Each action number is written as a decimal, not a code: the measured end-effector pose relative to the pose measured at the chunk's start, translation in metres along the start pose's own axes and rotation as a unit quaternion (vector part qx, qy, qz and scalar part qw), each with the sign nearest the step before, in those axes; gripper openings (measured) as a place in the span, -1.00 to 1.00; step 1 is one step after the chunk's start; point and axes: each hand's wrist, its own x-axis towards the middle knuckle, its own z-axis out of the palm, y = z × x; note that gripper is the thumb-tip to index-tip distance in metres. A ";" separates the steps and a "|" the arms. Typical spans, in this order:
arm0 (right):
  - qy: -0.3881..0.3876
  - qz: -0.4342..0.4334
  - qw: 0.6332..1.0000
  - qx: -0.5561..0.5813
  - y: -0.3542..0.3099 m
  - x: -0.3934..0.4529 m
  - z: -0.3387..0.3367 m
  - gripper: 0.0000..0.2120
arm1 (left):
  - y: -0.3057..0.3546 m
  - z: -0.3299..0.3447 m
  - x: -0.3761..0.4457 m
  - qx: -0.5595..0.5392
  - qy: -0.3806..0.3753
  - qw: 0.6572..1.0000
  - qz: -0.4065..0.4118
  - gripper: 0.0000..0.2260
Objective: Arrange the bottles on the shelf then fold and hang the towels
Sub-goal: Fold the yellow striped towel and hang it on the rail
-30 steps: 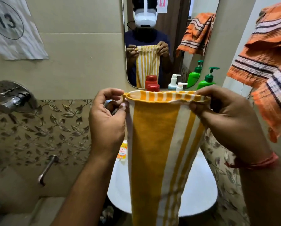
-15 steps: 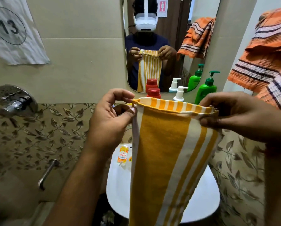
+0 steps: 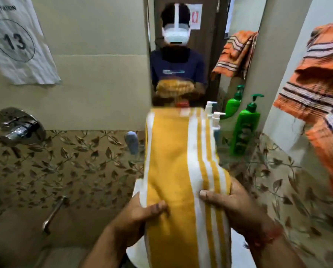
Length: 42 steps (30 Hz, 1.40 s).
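Item: yellow-and-white striped towel (image 3: 181, 161), mid-fold, held over the white basin (image 3: 136, 192).

Grip: left hand (image 3: 136, 215) closed on the towel's left edge, thumb on top and fingers hidden beneath the cloth. Right hand (image 3: 231, 206) closed on the right edge in the same way, thumb pressed onto the white stripes. Both hold the cloth at about its middle; neither is free.

Position of the towel relative to the grip: one length runs forward and up from the hands toward the mirror (image 3: 181, 55), its far edge level and covering the lower part of the glass; the other length drops from the hands straight down, out of view at the bottom.

Surroundings: green pump bottle (image 3: 244, 126) and white pump bottle (image 3: 216, 120) upright on the shelf beneath the mirror, just right of the towel; a red cap (image 3: 182, 104) shows above the towel's far edge. Orange striped towel (image 3: 316, 93) draped at the right wall. Chrome tap (image 3: 18, 126) on the left wall.

Progress, as judged: bottles appear arranged, orange towel appears hung. The yellow towel is narrowed lengthwise; remaining are its final fold and its hanging.
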 end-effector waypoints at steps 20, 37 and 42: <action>0.070 -0.026 0.996 0.038 -0.011 -0.027 -0.002 -0.50 | 0.053 0.049 0.030 0.096 0.131 0.977 0.137 -0.56; 0.108 0.004 0.994 -0.034 -0.017 -0.020 0.009 -0.38 | 0.038 0.041 0.010 0.133 0.146 0.972 0.128 -0.61; 0.220 -0.034 0.973 0.060 -0.018 -0.017 0.018 -0.69 | 0.035 0.043 0.000 0.170 0.126 0.973 0.095 -0.53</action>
